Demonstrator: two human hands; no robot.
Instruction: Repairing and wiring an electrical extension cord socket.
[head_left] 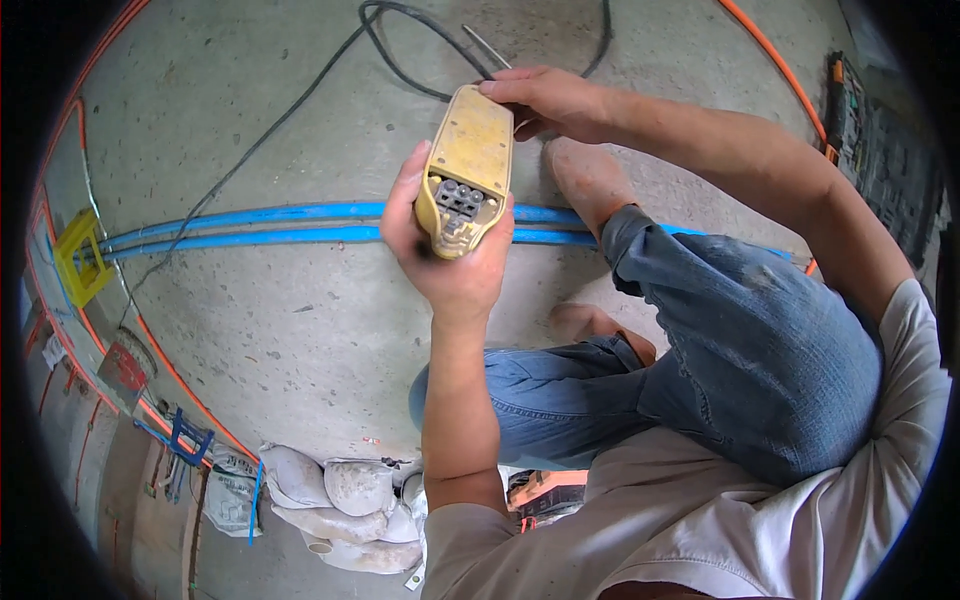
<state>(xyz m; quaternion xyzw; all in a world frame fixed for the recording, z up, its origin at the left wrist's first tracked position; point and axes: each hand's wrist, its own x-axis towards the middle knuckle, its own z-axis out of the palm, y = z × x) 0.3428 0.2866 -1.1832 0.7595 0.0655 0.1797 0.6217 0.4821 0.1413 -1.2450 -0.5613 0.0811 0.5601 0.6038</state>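
Building site, concrete floor [290, 315], blue pipes [300, 213]

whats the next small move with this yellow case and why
I'd probably tilt the yellow case up at its near end for inspection: a dark block is exposed there, the left hand cups that end, and the right hand touches the far end.

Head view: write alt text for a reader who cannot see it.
A person's left hand grips a worn yellow casing while the right hand touches its far end. Two blue pipes run below across a concrete floor, and black cable loops beyond.
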